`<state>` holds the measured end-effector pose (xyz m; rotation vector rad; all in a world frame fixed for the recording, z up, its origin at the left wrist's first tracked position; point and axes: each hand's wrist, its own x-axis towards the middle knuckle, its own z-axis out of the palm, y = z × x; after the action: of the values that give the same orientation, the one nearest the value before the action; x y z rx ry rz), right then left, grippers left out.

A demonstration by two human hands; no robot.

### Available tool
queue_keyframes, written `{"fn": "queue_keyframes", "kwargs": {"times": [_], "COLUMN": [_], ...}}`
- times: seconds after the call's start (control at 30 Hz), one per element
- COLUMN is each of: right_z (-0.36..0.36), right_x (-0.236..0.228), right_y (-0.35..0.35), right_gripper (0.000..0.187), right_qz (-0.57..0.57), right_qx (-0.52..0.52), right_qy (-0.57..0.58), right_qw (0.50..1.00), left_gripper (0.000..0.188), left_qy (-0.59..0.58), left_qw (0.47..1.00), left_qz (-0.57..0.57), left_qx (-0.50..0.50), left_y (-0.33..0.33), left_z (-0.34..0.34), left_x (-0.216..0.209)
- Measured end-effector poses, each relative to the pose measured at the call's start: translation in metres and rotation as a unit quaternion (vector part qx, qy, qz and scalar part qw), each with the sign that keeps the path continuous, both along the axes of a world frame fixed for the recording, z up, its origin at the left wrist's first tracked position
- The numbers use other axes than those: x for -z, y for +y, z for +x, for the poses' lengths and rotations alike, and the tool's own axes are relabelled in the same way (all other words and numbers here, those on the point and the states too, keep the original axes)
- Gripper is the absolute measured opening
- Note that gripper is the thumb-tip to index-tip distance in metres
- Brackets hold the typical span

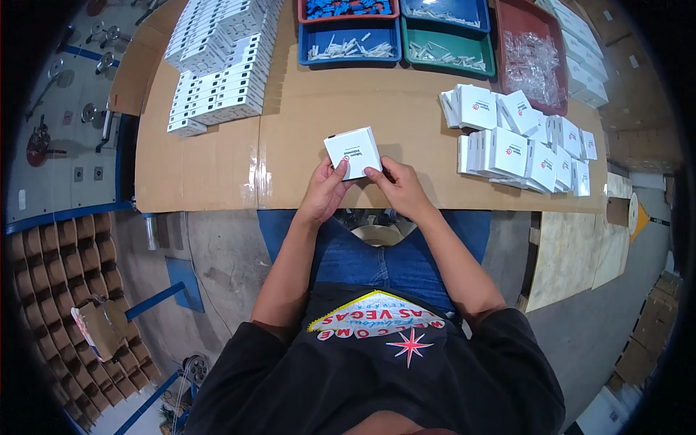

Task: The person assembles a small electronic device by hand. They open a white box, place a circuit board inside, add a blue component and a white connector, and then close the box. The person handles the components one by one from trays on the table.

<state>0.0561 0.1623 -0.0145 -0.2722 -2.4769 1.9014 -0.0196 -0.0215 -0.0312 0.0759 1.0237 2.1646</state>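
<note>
A small square white box [354, 148] is held up over the front part of the cardboard-covered table, its printed face toward me. My left hand [326, 186] grips its lower left side, thumb lying on the printed face. At the lower right corner my right hand [399, 185] pinches the same box, thumb on the front. The fingers behind the box are hidden. Similar white boxes [509, 151] stand and lean in loose rows at the right. Tall stacks of flat white boxes [226, 94] rise at the left.
Along the back are a blue tray [350, 61] and a green tray [449, 71] with small white parts, a red tray [397, 19] with blue parts, and a dark red tray [555, 109] of clear plastic pieces. A divided cardboard carton [69, 254] is at lower left.
</note>
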Motion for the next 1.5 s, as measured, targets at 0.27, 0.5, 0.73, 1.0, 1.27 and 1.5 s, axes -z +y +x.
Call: {"fn": "queue_keyframes", "kwargs": {"times": [0.27,0.5,0.73,1.0,1.27,1.5], "right_z": [-0.003,-0.007,-0.007,-0.006,-0.004,-0.005], "right_x": [0.000,0.010,0.026,0.035,0.021,-0.001], "right_y": [0.003,-0.001,0.008,0.011,0.014,0.006], "right_gripper": [0.031,0.036,0.032,0.032,0.036,0.042], "right_qz": [0.014,-0.171,-0.186,-0.248,-0.258,-0.278], "right_qx": [0.000,0.095,0.057,0.043,0.007,0.023], "right_qy": [-0.030,0.064,0.063,0.057,0.058,0.097], "right_qw": [0.999,0.979,0.979,0.966,0.964,0.955], "left_gripper": [0.039,0.038,0.034,0.031,0.030,0.032], "left_qy": [0.005,0.031,0.043,0.063,0.075,0.080], "left_qw": [1.000,0.998,0.998,0.997,0.996,0.996], "left_qz": [0.004,-0.049,-0.040,-0.038,-0.052,-0.048], "left_qx": [-0.002,0.018,0.005,0.007,0.011,0.004], "left_y": [-0.001,-0.002,0.002,-0.001,-0.002,-0.001], "left_z": [-0.003,-0.001,0.001,0.000,0.000,0.000], "left_x": [0.000,0.010,0.007,0.016,0.021,0.018]}}
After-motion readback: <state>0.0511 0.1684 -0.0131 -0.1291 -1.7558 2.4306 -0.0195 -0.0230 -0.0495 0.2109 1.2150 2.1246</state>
